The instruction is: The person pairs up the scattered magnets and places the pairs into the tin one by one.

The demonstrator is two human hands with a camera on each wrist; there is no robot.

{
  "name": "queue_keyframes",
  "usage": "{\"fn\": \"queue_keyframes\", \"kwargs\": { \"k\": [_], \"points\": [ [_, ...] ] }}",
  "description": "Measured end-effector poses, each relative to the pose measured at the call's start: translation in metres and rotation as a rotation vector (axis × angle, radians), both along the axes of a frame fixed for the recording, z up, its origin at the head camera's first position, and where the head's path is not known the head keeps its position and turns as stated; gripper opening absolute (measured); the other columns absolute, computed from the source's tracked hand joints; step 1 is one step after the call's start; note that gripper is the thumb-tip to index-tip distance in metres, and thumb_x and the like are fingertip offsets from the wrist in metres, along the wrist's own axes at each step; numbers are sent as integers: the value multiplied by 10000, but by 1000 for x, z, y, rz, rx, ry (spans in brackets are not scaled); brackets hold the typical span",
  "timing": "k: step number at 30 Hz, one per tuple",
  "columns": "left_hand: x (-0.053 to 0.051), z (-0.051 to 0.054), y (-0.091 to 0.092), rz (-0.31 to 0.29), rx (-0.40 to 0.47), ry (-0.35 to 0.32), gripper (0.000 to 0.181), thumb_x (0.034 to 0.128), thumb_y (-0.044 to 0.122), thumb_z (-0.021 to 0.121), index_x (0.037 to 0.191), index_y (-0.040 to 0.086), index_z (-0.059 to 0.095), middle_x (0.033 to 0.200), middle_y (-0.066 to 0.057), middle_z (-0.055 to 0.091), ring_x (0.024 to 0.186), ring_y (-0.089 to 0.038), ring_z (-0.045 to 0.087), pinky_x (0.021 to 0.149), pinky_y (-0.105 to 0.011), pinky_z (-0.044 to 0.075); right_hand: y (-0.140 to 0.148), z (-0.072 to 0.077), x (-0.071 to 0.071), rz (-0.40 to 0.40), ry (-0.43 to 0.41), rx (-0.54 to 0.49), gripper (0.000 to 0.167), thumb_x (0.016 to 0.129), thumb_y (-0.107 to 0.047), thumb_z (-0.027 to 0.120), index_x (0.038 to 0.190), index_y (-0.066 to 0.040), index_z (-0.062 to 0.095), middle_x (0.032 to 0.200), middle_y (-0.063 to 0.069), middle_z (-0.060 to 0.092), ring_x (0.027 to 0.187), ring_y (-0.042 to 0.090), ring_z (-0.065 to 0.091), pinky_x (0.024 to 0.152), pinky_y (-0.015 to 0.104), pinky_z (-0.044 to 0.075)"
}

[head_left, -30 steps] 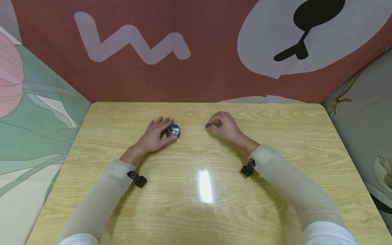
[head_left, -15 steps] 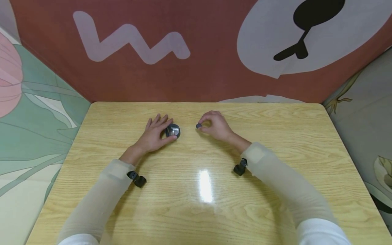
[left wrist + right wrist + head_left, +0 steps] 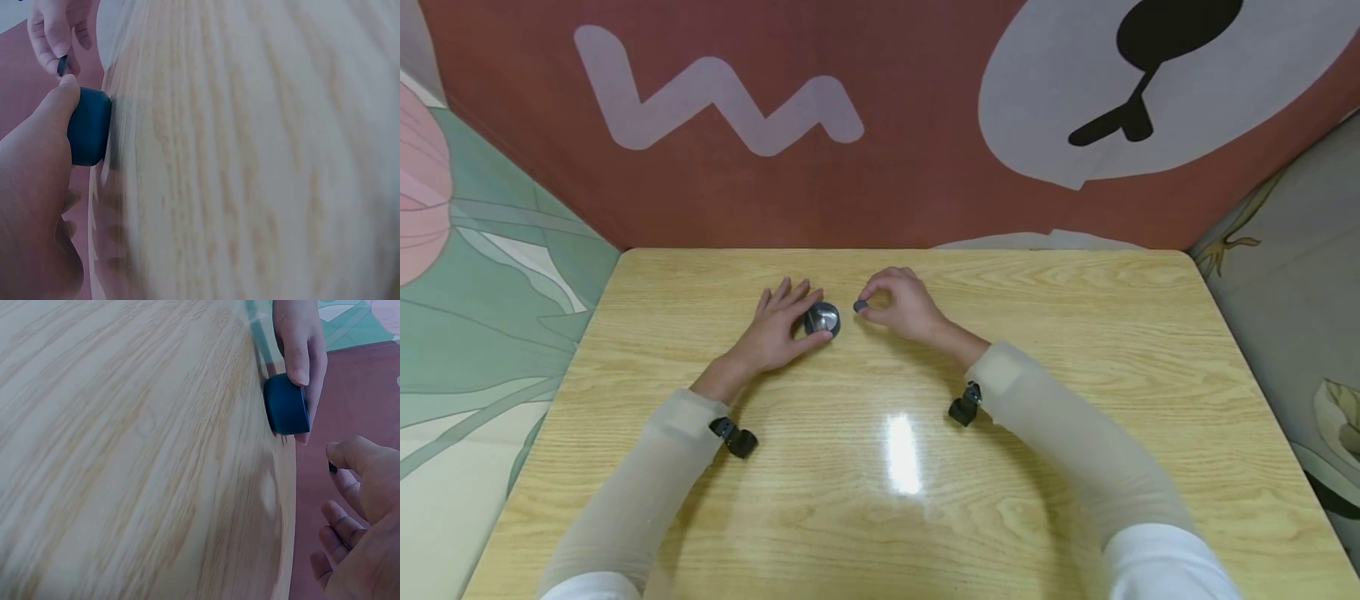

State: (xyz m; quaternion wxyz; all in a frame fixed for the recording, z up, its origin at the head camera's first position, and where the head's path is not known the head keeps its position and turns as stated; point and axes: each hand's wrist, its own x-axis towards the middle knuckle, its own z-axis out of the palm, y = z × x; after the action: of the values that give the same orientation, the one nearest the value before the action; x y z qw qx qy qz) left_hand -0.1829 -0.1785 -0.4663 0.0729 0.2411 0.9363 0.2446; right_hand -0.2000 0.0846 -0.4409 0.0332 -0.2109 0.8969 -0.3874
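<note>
A small, rounded dark blue case (image 3: 823, 320) with a shiny top sits on the wooden table (image 3: 880, 533). My left hand (image 3: 769, 337) holds it between thumb and index finger, the other fingers spread behind it. In the left wrist view the case (image 3: 91, 128) shows a smooth blue-green side. Just to its right, my right hand (image 3: 902, 308) pinches a small dark piece (image 3: 860, 307) between thumb and index finger, apart from the case. The right wrist view shows only a sliver of that piece (image 3: 332, 467); its kind is too small to tell.
Behind the table's far edge stands a red wall hanging (image 3: 917, 200) with pale and black shapes. Patterned cloth (image 3: 512, 333) hangs at the left, grey cloth (image 3: 1285, 275) at the right. Small black cameras (image 3: 964, 405) are worn at both wrists.
My right hand has moved left across the table with the small dark piece, closer to the case. My left hand and the case have stayed nearly still.
</note>
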Motion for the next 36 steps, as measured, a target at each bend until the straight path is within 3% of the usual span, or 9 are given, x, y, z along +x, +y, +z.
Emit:
{"fn": "queue_keyframes", "kwargs": {
  "k": [9, 18, 36],
  "points": [
    [-1, 0, 0, 8, 13, 2, 783, 970, 545, 631, 1579, 114, 393, 1654, -202, 237, 1549, -415, 41, 1207, -623, -13, -14, 3, -4, 31, 13, 8, 164, 870, -172, 824, 1013, -109, 775, 1161, 49, 682, 1192, 265, 528, 1081, 460, 356],
    [0, 3, 1, 2, -8, -1, 768, 976, 499, 647, 1585, 116, 379, 1659, -187, 230, 1549, -413, 38, 1208, -620, -12, -31, 3, -3, 46, -31, 35, 189, 894, -205, 801, 1062, -123, 773, 1218, 37, 663, 1216, 252, 514, 1086, 486, 353],
    [0, 1, 0, -2, -2, -18, 771, 986, 522, 619, 1595, 129, 358, 1668, -169, 207, 1552, -399, 16, 1209, -620, -13, -47, -7, -6, 68, -37, 73, 226, 900, -228, 808, 1100, -130, 773, 1209, 21, 666, 1198, 235, 514, 1081, 440, 366]
  ]
}}
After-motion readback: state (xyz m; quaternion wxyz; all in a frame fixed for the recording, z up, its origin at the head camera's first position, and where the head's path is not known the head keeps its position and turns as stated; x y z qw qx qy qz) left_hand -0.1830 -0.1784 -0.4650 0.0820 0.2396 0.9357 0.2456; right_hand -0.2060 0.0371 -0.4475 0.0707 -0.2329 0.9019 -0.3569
